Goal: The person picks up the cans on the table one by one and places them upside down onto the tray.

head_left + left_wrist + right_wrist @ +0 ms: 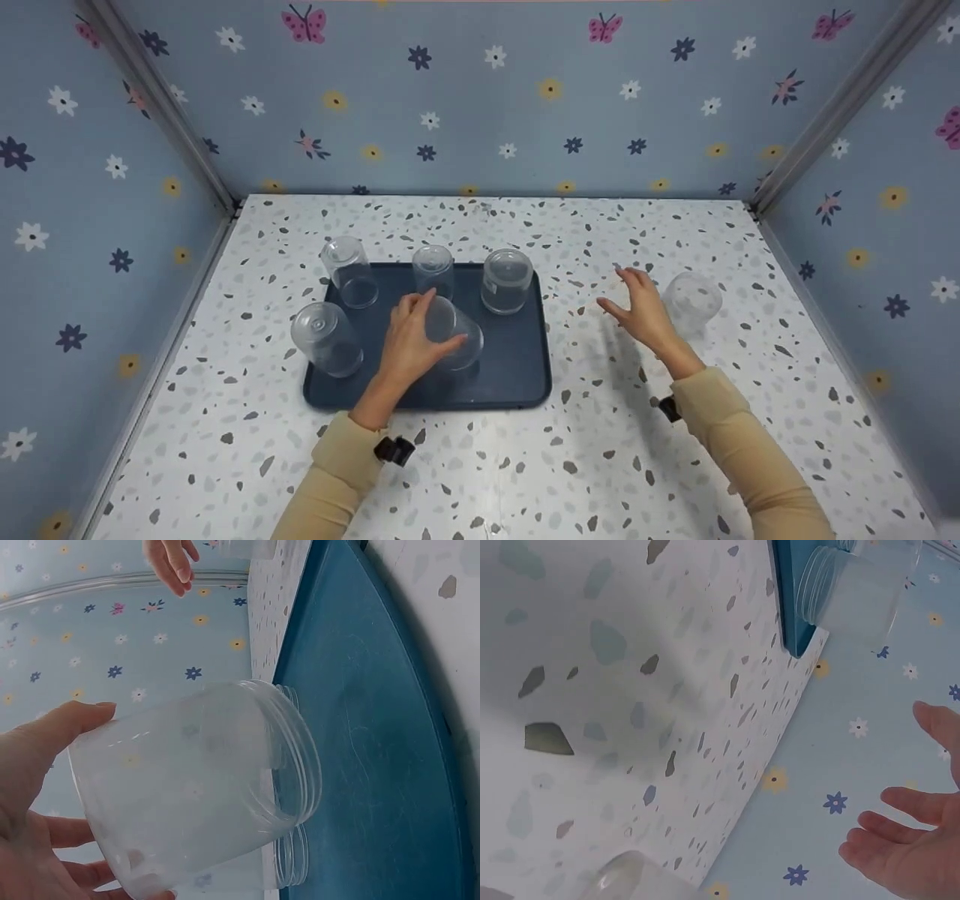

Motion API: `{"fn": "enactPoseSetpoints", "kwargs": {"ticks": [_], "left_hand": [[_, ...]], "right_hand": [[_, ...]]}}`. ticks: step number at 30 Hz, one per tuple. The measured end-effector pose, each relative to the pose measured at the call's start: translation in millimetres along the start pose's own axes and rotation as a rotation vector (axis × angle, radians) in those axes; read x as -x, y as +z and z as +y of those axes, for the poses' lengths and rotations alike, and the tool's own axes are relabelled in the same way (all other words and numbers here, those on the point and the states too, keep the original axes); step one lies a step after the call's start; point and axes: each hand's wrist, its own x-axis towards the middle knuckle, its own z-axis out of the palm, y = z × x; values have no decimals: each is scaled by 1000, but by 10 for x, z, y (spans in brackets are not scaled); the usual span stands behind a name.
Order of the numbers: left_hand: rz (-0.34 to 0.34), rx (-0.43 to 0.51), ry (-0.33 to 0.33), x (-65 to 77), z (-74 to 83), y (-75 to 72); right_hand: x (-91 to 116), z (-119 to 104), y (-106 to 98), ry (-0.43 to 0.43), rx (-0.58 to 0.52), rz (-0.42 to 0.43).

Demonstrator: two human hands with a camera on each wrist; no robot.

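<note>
My left hand (pixel 411 341) grips a clear plastic jar (pixel 466 346) by its base end, over the dark blue tray (pixel 514 379). In the left wrist view the jar's threaded mouth points toward the tray, and the jar tilts slightly. Other clear jars stand upside down on the tray: two at the left, a back-left jar (pixel 349 271) and a front-left jar (pixel 324 337), one at back middle (pixel 433 264) and one at back right (pixel 508 279). Right of the tray, my right hand (pixel 641 311) hovers with fingers spread, holding nothing. Beside it another clear jar (pixel 694 296) stands on the table.
The speckled white table (pixel 480 480) surrounds the tray. Flower-patterned panels (pixel 480 97) close it in at the back and both sides, with grey metal posts (pixel 161 97) at the corners.
</note>
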Motion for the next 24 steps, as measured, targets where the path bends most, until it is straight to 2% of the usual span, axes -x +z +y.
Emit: {"fn": "enactPoseSetpoints", "kwargs": {"ticks": [5, 11, 16, 24], "left_hand": [[-63, -71, -26, -12, 4, -25], [-125, -140, -45, -36, 14, -34], [-175, -168, -55, -48, 31, -46], [-204, -213, -72, -66, 31, -47]], "right_hand": [[-43, 91, -111, 15, 26, -31], [-112, 237, -226, 52, 71, -8], [-162, 357, -321, 130, 104, -13], [-221, 531, -451, 254, 182, -41]]}}
